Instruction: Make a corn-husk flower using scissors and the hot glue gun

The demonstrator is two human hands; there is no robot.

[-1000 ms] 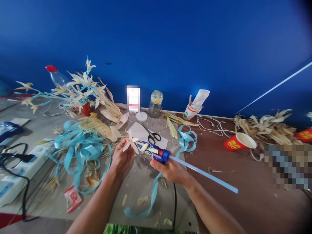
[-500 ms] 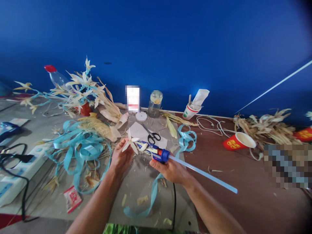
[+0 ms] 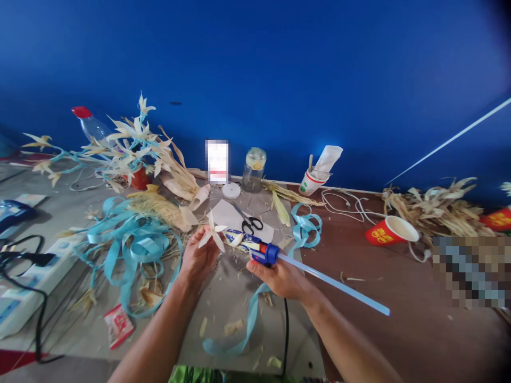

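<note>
Here, at a littered worktable (image 3: pixel 223 292), a person's left hand (image 3: pixel 198 258) held a pale husk flower (image 3: pixel 214 232) at the centre of the scene, fingers drawn nearly together and partly hidden by the petals. The right hand (image 3: pixel 283 279) was wrapped around a blue glue gun (image 3: pixel 263 252), its nose aimed toward ten o'clock, just beside the flower; from where I stood, I could not tell whether the two touched. A translucent glue stick (image 3: pixel 339 287) jutted from the gun's rear toward four o'clock. Black-handled scissors (image 3: pixel 248 218) lay across pale paper (image 3: pixel 221 213) near one o'clock from the hands, with a glass jar (image 3: pixel 254 178) farther out at twelve. Turquoise ribbon (image 3: pixel 149 246) (a whole tangle of it) looped at nine o'clock, and branches (image 3: pixel 64 154) bearing more husk flowers (image 3: pixel 138 129) rose between ten and eleven. A red paper cup (image 3: pixel 381 233) stood at three o'clock; a small red packet (image 3: pixel 118 325) lay at eight.
</note>
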